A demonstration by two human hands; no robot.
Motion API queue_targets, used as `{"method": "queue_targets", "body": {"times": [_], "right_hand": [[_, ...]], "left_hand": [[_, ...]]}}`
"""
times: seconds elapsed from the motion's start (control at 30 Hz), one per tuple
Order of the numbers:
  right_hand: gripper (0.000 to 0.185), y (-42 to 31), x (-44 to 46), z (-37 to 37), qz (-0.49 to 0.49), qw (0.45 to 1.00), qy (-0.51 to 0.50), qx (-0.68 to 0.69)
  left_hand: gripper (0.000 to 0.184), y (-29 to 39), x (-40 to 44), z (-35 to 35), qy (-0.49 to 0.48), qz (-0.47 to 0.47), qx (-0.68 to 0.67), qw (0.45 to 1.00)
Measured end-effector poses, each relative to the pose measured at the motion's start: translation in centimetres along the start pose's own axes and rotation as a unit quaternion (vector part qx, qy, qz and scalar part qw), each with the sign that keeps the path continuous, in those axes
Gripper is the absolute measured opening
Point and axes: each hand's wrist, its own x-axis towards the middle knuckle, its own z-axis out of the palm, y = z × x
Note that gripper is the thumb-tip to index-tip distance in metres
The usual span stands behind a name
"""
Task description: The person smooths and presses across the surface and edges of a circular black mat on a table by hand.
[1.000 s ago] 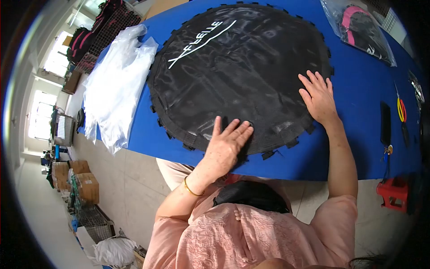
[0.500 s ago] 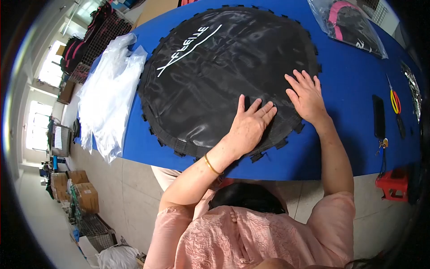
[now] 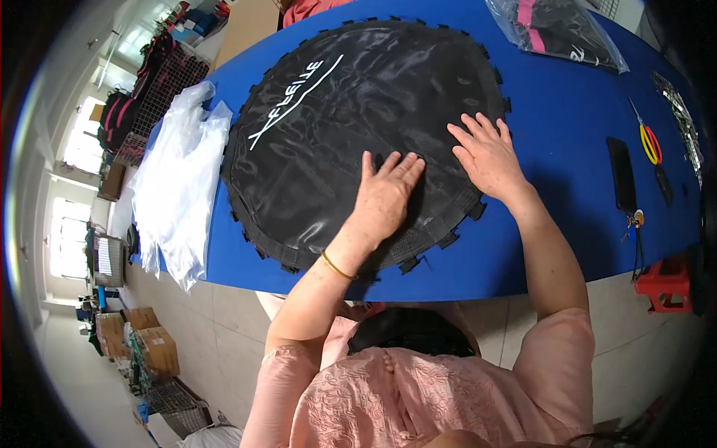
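Note:
A large round black mat [image 3: 328, 134] lies flat on the blue table, with short black tabs around its rim and white lettering at its upper left. My left hand [image 3: 385, 196] rests palm down on its lower middle, fingers stretched out, a gold bangle on the wrist. Over the mat's right part my right hand [image 3: 489, 158] lies flat with its fingers spread. Neither hand grips anything. Both palms hide the patches of mat beneath them.
Clear plastic bags [image 3: 183, 179] are piled left of the mat. A packed black-and-pink item [image 3: 560, 37] lies at the upper right. To the right are a black phone-like object [image 3: 621, 173], yellow-and-red-handled scissors [image 3: 651, 144] and keys [image 3: 635, 219]. A red stool [image 3: 665, 287] stands below.
The whole view has shifted, so the mat and table things appear further left. My left hand has slid slightly left over the mat. My right hand stays near the mat's right side.

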Motion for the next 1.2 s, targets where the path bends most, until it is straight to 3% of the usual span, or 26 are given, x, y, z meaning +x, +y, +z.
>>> {"method": "queue_targets", "body": {"times": [0.23, 0.57, 0.83, 0.97, 1.2], "right_hand": [[0.045, 0.2, -0.1, 0.1, -0.012, 1.0, 0.005, 0.0], [0.046, 0.2, -0.2, -0.1, -0.011, 1.0, 0.001, 0.005], [0.046, 0.1, -0.1, -0.1, -0.01, 1.0, -0.004, -0.007], [0.046, 0.2, 0.0, -0.1, -0.012, 1.0, -0.004, -0.007], [0.046, 0.2, -0.1, -0.2, -0.01, 1.0, -0.005, -0.001]], "left_hand": [[0.056, 3.1, 0.2, -0.1, 0.001, 0.049, -0.004, 0.999], [0.064, -4.1, -1.9, -0.6, -0.008, -0.09, 0.031, 0.995], [0.059, 3.3, -1.9, -1.5, -0.032, 0.055, -0.027, 0.998], [0.056, 4.2, -1.4, -1.0, -0.01, 0.059, -0.018, 0.998], [0.058, -1.9, -0.9, 0.1, -0.001, -0.038, 0.033, 0.999]]}}
